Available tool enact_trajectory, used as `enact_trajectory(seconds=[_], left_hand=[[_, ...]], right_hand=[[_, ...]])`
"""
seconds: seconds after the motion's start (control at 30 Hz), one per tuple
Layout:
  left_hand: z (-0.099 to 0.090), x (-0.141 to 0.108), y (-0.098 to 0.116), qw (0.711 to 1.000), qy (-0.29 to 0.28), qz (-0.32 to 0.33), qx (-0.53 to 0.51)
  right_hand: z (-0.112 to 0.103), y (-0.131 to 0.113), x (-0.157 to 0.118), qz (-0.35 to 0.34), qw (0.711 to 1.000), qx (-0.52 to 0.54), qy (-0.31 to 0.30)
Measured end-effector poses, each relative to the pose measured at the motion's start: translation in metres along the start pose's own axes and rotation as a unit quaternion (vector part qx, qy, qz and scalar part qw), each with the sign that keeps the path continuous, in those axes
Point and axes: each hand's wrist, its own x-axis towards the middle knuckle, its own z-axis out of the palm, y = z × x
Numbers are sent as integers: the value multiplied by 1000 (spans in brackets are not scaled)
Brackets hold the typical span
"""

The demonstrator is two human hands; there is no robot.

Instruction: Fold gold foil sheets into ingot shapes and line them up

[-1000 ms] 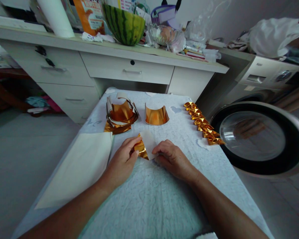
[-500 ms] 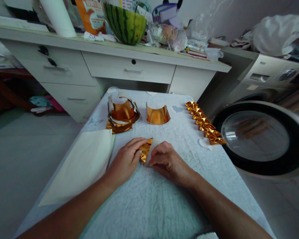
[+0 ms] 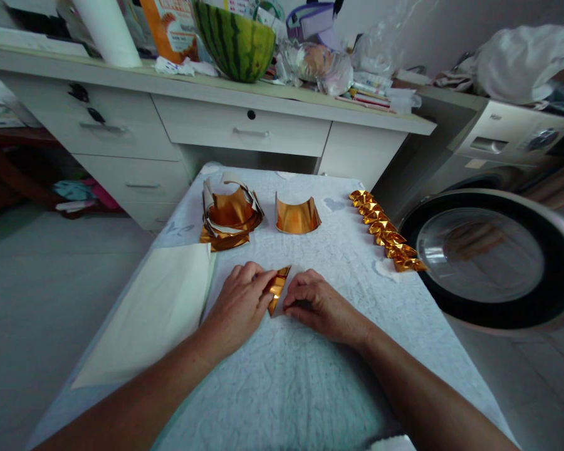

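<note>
Holding folded paper (image 3: pixel 278 289) on the cloth (image 3: pixel 282 388) between both hands.
Out in front of me, the paper is showing a shiny, creased gold part, narrowing toward the near end, with its pale side lying beside it. My left hand (image 3: pixel 242 307) is curving its fingers and thumb closely onto the gold; my right hand (image 3: pixel 322 304) is pinching the pale edge, fingers curled in. Gold folds (image 3: pixel 388 237) are lying in a row off to the right.
</note>
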Motion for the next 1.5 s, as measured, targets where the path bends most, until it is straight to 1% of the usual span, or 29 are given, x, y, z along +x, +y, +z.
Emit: enact_trajectory(seconds=[0.1,0.23,0.43,0.63,0.8,0.97,1.5], left_hand=[[0,-1,1,1000,-10,-4,-9],[2,-2,2,999,14,-11,-38],[-1,-4,5,998,-52,6,-32],[-2,-5,7,998,-65,3,-26],[-3,-6,9,997,-75,-3,-27],[-3,-6,9,997,-70,-6,-31],[1,-8,8,998,-56,-2,-21]], right_hand=[[2,-1,1,17,1000,-16,6],[7,-4,3,53,998,-36,19],[11,-5,6,100,992,-67,36],[13,-4,6,103,991,-80,27],[17,-5,8,134,986,-78,56],[21,-5,9,144,984,-82,68],[24,-1,10,132,983,-99,83]])
